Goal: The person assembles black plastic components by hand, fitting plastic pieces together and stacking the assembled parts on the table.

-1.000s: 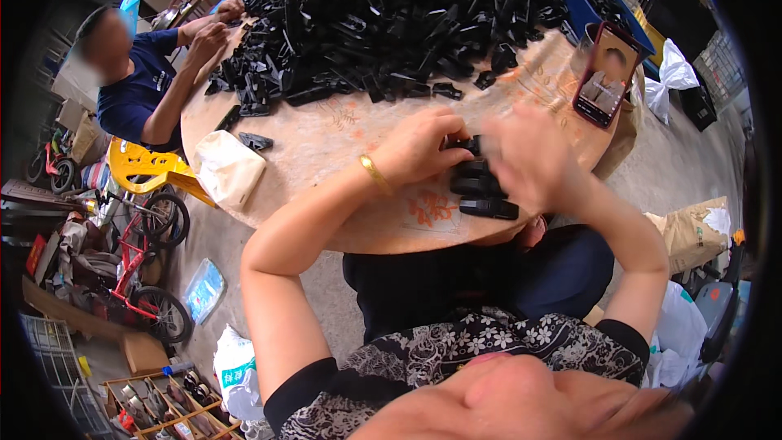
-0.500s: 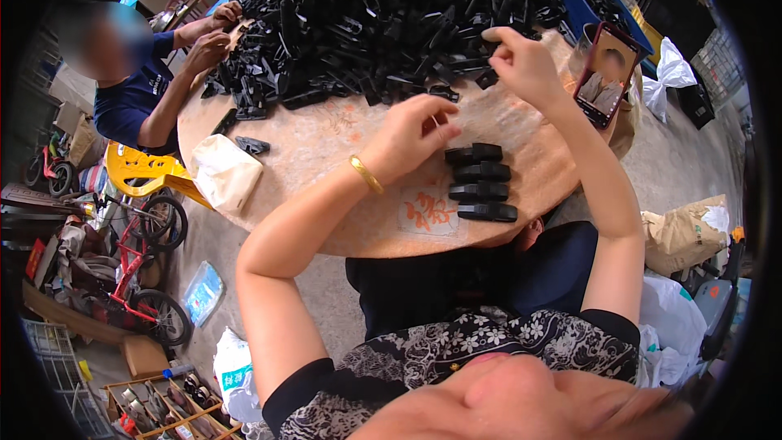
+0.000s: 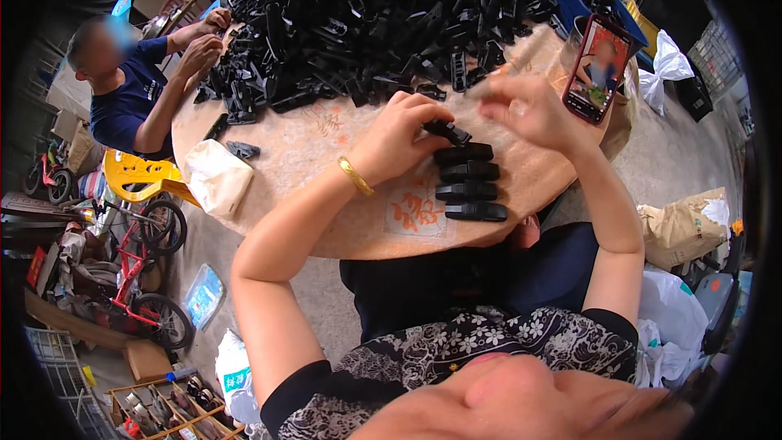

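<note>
My left hand (image 3: 401,137), with a gold bangle at the wrist, is closed on a black plastic part (image 3: 448,132). That part sits just above a short column of similar black plastic pieces (image 3: 467,171), lying one below another on the round table (image 3: 326,224). To the right, my right hand (image 3: 525,112) is raised over the table, its fingers smeared by motion; whether it holds anything is not visible. Beyond both hands spreads a large heap of black plastic parts (image 3: 350,28). One loose black part (image 3: 459,72) lies at the heap's near edge.
A phone (image 3: 599,69) stands upright at the table's right, before a blue crate (image 3: 568,2). At left are a white cloth-like bag (image 3: 213,175), a yellow stool (image 3: 134,175) and a co-worker (image 3: 130,98) handling something at the heap. A red bicycle (image 3: 130,269) stands on the floor.
My right hand has come back from the heap toward me. My left hand, earlier with its fingers apart, now grips a black plastic part. The phone's picture has changed.
</note>
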Demonstrator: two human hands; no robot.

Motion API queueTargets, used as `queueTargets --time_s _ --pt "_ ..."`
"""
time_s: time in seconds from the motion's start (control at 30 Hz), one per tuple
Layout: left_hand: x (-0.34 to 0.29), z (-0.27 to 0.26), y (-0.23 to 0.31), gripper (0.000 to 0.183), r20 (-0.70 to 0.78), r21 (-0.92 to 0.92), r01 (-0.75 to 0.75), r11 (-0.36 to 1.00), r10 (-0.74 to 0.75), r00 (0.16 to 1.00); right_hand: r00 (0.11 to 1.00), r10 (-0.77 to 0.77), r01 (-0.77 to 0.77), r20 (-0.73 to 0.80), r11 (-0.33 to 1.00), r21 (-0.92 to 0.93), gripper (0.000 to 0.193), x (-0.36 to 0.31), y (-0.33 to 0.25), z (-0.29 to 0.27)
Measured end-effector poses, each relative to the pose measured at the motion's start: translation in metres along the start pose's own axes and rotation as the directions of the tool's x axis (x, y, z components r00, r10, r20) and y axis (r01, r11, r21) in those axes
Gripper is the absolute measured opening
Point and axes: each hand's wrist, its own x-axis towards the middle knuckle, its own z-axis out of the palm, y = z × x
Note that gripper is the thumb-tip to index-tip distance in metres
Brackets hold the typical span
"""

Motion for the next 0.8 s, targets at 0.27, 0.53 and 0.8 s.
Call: queueTargets --time_s 0.27,0.53,0.8 --pt "-0.004 0.004 -0.002 0.028 -0.025 0.115 0.105 0.988 -0.103 0.994 0.998 0.014 -0.047 -0.068 0.855 -0.517 0.04 0.026 0.053 0.005" --pt "-0.008 0.002 -0.001 0.021 -0.072 0.134 0.13 0.982 -0.121 0.99 0.996 -0.021 0.009 -0.087 0.991 -0.137 0.023 0.004 0.025 0.008" --pt "-0.005 0.004 -0.002 0.022 -0.042 0.074 0.137 0.988 -0.134 0.99 0.994 0.109 -0.111 0.031 0.989 0.101 0.019 -0.003 0.014 0.033"
